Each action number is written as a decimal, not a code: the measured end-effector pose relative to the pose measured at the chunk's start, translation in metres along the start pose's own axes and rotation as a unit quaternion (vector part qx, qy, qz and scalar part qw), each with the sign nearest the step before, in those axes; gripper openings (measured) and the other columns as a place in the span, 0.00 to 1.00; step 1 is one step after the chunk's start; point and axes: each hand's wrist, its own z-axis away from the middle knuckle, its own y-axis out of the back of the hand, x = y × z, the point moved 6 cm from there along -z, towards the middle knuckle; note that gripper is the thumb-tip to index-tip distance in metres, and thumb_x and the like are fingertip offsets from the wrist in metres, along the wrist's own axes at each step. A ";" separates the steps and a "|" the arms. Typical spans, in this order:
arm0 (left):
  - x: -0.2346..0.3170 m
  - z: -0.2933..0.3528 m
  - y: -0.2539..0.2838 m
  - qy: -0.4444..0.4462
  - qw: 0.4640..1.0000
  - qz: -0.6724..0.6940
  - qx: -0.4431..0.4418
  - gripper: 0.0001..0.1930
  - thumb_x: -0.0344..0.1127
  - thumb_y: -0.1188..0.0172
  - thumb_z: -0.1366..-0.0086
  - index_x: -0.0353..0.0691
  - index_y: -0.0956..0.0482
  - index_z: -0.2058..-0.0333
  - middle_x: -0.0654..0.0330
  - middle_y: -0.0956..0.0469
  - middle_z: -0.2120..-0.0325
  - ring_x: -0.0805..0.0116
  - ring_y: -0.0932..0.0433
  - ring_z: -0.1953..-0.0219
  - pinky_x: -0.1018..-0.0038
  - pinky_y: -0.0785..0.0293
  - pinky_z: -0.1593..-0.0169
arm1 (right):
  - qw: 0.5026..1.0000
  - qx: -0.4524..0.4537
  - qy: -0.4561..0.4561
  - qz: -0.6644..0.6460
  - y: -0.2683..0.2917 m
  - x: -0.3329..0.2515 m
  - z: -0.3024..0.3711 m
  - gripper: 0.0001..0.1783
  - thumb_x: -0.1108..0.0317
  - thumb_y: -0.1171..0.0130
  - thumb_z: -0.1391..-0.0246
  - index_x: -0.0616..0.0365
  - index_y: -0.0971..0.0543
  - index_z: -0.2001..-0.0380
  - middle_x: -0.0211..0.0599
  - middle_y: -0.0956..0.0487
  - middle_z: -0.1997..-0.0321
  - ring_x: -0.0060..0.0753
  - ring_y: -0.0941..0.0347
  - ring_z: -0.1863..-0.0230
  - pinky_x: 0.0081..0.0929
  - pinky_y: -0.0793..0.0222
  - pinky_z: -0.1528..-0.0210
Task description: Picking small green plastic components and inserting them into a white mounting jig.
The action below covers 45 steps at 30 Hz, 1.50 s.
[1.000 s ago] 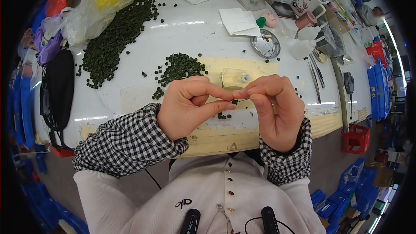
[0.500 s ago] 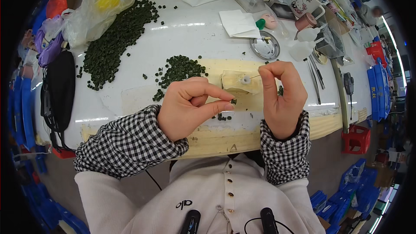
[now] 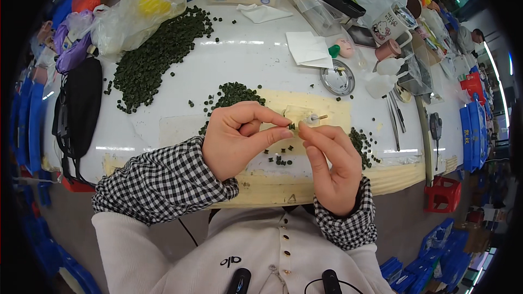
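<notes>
My left hand is closed, pinching a small dark green spool-shaped piece between thumb and forefinger. From the right, my right hand has its fingertips bent up against or very close to that piece; anything between them is hidden. Just beyond the fingertips, a small translucent pot sits on a pale yellow block. A thin brown-tipped stick leans out of the pot. Several loose dark green pieces lie on the table below my hands.
A pile of green pieces lies behind my left hand, a larger pile further left, and a scatter at right. Tweezers, a round metal lid, white tissues and a mug stand or lie at the right.
My right hand has let go of the thin stick, which now rests in the pot, and has moved down and left to the piece in my left hand. The left hand keeps its pinch.
</notes>
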 end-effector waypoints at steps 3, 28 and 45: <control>0.000 0.000 0.000 -0.002 1.000 0.000 0.003 0.08 0.23 0.33 0.48 0.36 0.18 0.67 0.75 0.42 0.85 0.85 0.44 0.80 0.84 0.43 0.73 | 1.000 -0.013 -0.004 -0.024 -0.006 0.002 0.003 0.18 0.82 0.46 0.48 0.64 0.23 0.52 0.42 0.24 0.61 0.29 0.27 0.66 0.18 0.31 0.65; 0.004 0.000 0.000 -0.073 0.995 -0.060 -0.016 0.08 0.25 0.33 0.48 0.39 0.17 0.67 0.73 0.41 0.84 0.84 0.45 0.81 0.83 0.48 0.75 | 0.996 -0.022 -0.019 -0.086 -0.007 0.013 0.008 0.17 0.81 0.47 0.46 0.64 0.24 0.52 0.42 0.24 0.61 0.28 0.26 0.64 0.19 0.30 0.62; 0.003 0.000 -0.011 -0.095 0.984 -0.130 -0.070 0.07 0.28 0.32 0.48 0.40 0.17 0.69 0.71 0.40 0.86 0.82 0.45 0.82 0.81 0.49 0.77 | 1.000 0.001 -0.015 0.006 0.015 0.019 0.016 0.15 0.82 0.44 0.49 0.66 0.23 0.56 0.42 0.24 0.63 0.31 0.27 0.67 0.21 0.31 0.64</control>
